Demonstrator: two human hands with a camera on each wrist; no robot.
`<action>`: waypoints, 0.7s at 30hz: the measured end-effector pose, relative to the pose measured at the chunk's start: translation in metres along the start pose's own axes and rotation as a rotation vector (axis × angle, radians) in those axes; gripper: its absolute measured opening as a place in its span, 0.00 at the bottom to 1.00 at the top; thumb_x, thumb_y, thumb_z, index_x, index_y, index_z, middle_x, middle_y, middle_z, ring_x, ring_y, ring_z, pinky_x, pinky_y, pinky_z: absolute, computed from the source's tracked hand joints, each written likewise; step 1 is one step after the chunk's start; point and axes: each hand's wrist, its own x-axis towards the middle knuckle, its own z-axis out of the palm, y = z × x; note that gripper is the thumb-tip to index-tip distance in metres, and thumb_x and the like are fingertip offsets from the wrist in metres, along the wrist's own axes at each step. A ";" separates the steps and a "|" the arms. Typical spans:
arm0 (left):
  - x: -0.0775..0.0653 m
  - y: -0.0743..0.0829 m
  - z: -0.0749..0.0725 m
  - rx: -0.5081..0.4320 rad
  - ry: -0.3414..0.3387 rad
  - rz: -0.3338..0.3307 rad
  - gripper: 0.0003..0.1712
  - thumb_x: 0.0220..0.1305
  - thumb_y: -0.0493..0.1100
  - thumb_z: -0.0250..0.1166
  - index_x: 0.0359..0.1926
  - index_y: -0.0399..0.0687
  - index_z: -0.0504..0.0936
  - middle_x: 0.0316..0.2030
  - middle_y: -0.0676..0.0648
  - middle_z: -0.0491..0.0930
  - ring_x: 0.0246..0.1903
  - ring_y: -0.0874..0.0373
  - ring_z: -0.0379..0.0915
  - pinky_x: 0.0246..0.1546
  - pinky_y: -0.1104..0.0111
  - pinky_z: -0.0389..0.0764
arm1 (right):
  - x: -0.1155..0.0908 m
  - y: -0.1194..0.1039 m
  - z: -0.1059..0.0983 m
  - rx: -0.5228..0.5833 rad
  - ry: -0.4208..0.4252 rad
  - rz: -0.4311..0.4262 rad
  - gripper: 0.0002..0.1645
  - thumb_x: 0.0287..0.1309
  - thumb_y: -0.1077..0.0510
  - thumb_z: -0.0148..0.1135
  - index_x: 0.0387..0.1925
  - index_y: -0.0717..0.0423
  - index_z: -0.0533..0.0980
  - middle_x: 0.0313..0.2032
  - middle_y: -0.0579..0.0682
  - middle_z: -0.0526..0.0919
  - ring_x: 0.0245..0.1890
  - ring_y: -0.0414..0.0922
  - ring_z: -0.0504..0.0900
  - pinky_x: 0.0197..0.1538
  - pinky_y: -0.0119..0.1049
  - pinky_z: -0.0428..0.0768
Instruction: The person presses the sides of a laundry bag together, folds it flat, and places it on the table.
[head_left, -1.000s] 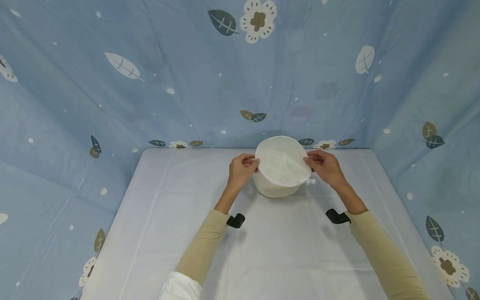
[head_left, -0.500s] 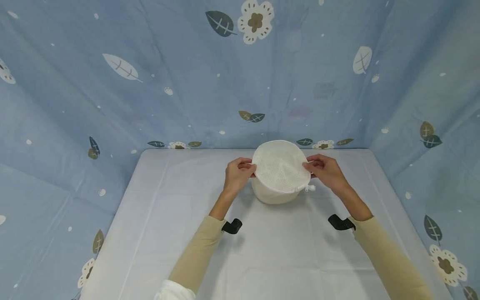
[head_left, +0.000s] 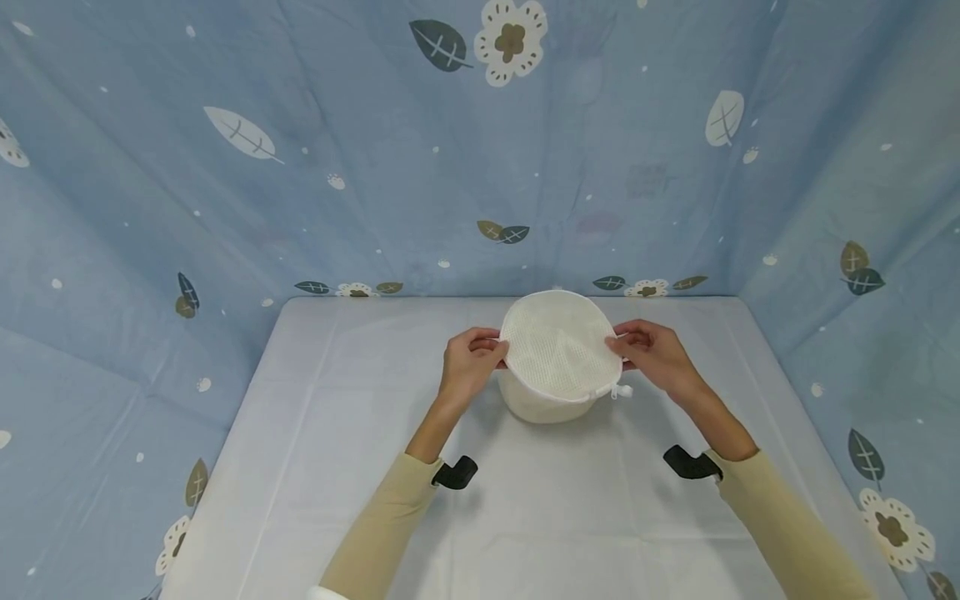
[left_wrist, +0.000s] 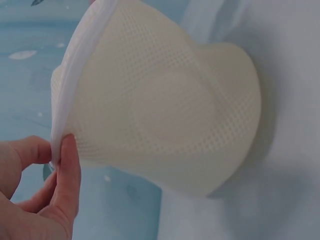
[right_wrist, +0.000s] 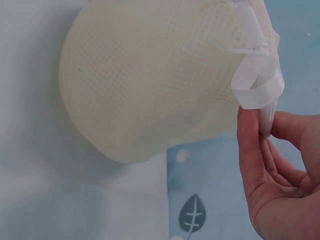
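Note:
A white mesh laundry bag (head_left: 558,343) with a round zippered top stands on the white table, held by both hands. My left hand (head_left: 468,364) pinches its rim on the left side between thumb and fingers. On the opposite side my right hand (head_left: 654,357) pinches the rim near the zipper end. A white fabric loop (right_wrist: 260,82) hangs by the right fingertips in the right wrist view. Through the mesh wall a paler round patch (left_wrist: 175,107) shows in the left wrist view. The bag's far side is hidden in the head view.
The table (head_left: 337,433) is covered by a white cloth. Blue fabric (head_left: 375,150) printed with leaves and flowers rises behind it and at both sides. Black wrist mounts (head_left: 456,473) sit at both cuffs.
Both hands and the bag have moved slightly down in the head view, toward the person. The pinch on the rim stays the same.

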 end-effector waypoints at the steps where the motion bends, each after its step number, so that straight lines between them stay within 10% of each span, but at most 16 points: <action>1: -0.002 0.000 0.000 -0.003 0.000 -0.002 0.13 0.66 0.33 0.69 0.49 0.31 0.83 0.35 0.39 0.83 0.28 0.57 0.83 0.42 0.50 0.87 | -0.002 -0.001 0.000 0.007 -0.002 0.002 0.30 0.68 0.46 0.68 0.59 0.66 0.75 0.44 0.61 0.82 0.35 0.41 0.86 0.41 0.36 0.88; 21: -0.040 -0.004 -0.009 -0.045 0.004 -0.030 0.14 0.66 0.33 0.70 0.50 0.31 0.83 0.38 0.38 0.83 0.29 0.56 0.83 0.41 0.53 0.87 | -0.035 0.000 0.007 0.080 -0.045 -0.004 0.27 0.68 0.49 0.69 0.57 0.67 0.76 0.41 0.59 0.83 0.35 0.41 0.86 0.40 0.37 0.88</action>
